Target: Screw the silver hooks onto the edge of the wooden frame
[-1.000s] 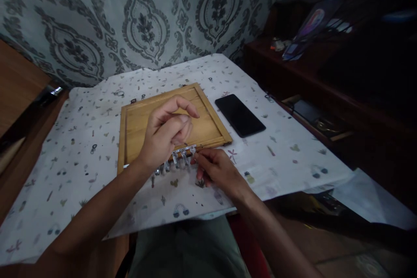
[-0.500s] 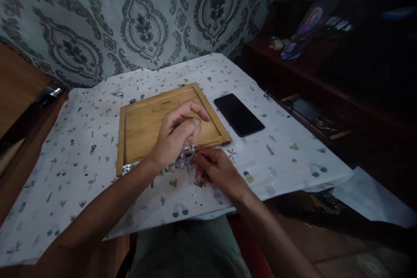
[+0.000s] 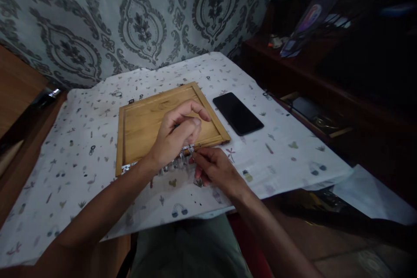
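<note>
A wooden framed board (image 3: 143,126) lies flat on the table, a shiny metal strip with several small hooks (image 3: 182,155) along its near edge. My left hand (image 3: 177,130) rests over the board's near side, index finger bent and apart from the thumb, with nothing visible between them; its lower fingers are mostly hidden. At the right end of the strip, my right hand (image 3: 215,169) pinches one of the small hooks between thumb and index finger. The hook's tip is hidden by the fingers. My left forearm covers part of the strip.
A black phone (image 3: 237,114) lies right of the board on the patterned white tablecloth (image 3: 280,169). Beyond the table's right side stands a dark cabinet (image 3: 280,69) with a clear bottle (image 3: 309,19) on it and an opened drawer (image 3: 316,115). A patterned wall (image 3: 143,26) borders the back.
The view has shifted very slightly. Both hands keep nearly the same pose and place, and the board and phone have not visibly moved on the table.
</note>
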Motion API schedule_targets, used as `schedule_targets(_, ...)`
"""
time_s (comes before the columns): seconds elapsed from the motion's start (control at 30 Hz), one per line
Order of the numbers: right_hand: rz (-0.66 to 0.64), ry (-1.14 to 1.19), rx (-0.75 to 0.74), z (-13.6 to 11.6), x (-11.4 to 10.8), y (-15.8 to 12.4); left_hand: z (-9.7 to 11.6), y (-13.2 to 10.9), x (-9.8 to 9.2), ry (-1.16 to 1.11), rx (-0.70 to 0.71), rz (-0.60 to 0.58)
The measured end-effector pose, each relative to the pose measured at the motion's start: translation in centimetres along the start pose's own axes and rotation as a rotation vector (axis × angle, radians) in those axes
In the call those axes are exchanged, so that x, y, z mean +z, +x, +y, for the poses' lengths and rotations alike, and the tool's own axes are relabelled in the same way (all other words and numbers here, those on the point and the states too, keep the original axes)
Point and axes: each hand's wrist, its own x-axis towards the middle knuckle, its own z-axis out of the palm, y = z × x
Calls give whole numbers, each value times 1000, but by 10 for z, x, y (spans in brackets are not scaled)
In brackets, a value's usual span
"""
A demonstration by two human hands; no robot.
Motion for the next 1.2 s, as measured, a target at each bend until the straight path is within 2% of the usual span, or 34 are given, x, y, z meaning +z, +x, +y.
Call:
schedule_targets(0.37, 9, -1, 38, -6, 1, -2, 1, 3, -2, 12, -51, -9)
schedule_targets(0.43, 10, -3, 38, -7, 1, -2, 1, 5, 0, 49, -45, 29)
schedule_targets(0.57, -2, -7, 44, -8, 1, -2, 5, 8, 5, 136, -28, 192)
schedule_targets(0.7, -1, -4, 41, -7, 1, -2, 7, 9, 12, 72, -45, 254)
schedule_targets(1.03, -7, 4, 29, -3, 0, -1, 3, 17, 13, -15, -53, 152)
schedule_targets(1.2, -14, 15, 33, -3, 0, -1, 1, 20, 10, -20, -41, 149)
